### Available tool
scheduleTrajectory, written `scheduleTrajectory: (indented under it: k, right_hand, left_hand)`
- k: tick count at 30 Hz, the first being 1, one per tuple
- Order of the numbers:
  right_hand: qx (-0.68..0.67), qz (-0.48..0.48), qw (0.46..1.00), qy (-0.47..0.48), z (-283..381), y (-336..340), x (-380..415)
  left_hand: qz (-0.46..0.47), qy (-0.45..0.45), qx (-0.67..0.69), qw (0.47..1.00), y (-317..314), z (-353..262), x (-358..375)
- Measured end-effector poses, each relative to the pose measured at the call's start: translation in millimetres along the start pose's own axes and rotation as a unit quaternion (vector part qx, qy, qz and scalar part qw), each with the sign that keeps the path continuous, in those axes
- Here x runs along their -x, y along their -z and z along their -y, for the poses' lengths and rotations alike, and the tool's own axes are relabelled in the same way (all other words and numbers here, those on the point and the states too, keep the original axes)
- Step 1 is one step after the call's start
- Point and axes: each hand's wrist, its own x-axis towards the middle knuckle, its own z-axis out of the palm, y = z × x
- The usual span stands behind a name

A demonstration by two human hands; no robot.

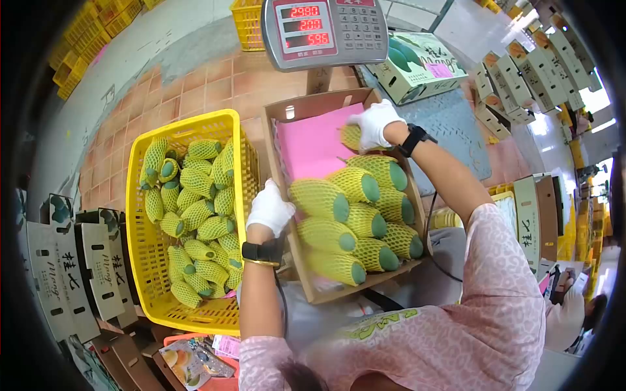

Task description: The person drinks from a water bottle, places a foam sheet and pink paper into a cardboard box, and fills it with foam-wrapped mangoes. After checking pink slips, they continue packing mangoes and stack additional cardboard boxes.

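My right hand [379, 125] is at the far right of the open carton [315, 102], its gloved fingers curled down over a netted mango [351, 137] and, as far as I can judge, clamped on it from above; their undersides are hidden from me. That mango is inside the carton, just beyond the packed ones and partly over the pink sheet [310, 140], and I think I come from above because the wall and the neighbouring fruit leave little room at its sides. My left hand [268, 208] is at the carton's left wall, fingers close together and pointing away from me, likely to steady it; whether they pinch the cardboard I cannot tell. The nine packed mangoes [319, 200] lie in rows side by side, green ends all turned to the right and slightly toward me, an order that probably saves space and keeps them from rolling. The pink sheet shows bare at the far left, perhaps as a lining against scuffs. Each fruit wears a yellow-green mesh sleeve, puffy and diamond-patterned, with smooth dull green skin showing at the end; the one under my right hand shows only its netting. To the left, the yellow crate [238, 163] holds more sleeved mangoes, looser and at mixed angles, while the scale display [326, 32] glows red beyond the carton.
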Motion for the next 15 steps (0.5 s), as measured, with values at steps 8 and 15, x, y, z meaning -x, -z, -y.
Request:
scheduleTrajectory:
  k: [8,15]
  right_hand:
    - [-0.043,0.01,0.999,0.017,-12.2,-15.2,3.7]
    - [-0.052,-0.039,0.997,0.042,-12.4,-31.4,4.2]
  left_hand:
    - [0.007,0.014,0.015,1.0,2.5,-3.2,-3.6]
    - [-0.02,-0.039,0.099,0.994,-15.2,14.1,-14.1]
